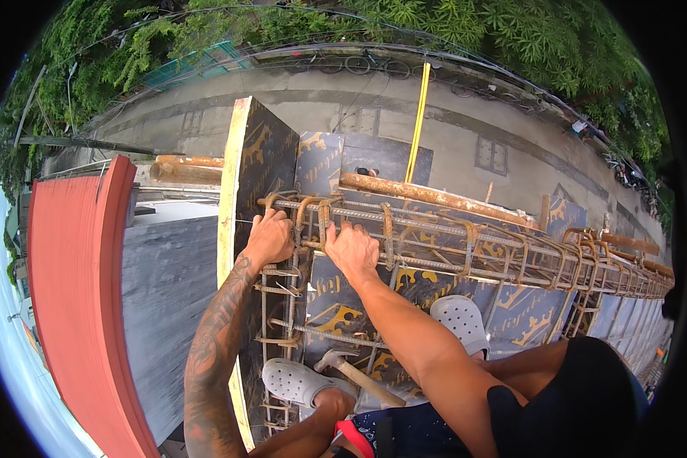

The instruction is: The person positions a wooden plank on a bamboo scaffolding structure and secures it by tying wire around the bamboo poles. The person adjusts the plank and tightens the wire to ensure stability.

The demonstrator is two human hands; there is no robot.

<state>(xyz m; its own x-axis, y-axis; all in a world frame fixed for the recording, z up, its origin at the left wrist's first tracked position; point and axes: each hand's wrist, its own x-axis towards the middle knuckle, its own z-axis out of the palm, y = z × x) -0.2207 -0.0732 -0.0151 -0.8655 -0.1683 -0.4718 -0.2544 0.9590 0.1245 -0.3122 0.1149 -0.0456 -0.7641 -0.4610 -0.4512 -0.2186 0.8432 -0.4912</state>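
A long cage of rusty rebar [427,229] with bent stirrups stretches from in front of me to the far right. At its left end, beside an upright plywood panel [267,145], my left hand [269,238] is closed, fingers curled by the top bar. A thin wire shows near it, but what those fingers hold is hidden. My right hand [353,250] is closed round a rebar stirrup [324,214], a short way right of the left hand. Below the hands, a claw hammer [362,375] with a wooden handle lies between my feet in grey clogs [301,382].
Dark printed plywood [336,298] lies under the cage and my feet. A rusty pipe [435,200] runs along the far side. At left is a red roof edge [84,298]. A yellow strip [418,122] stands beyond, with a paved road [298,107] far below.
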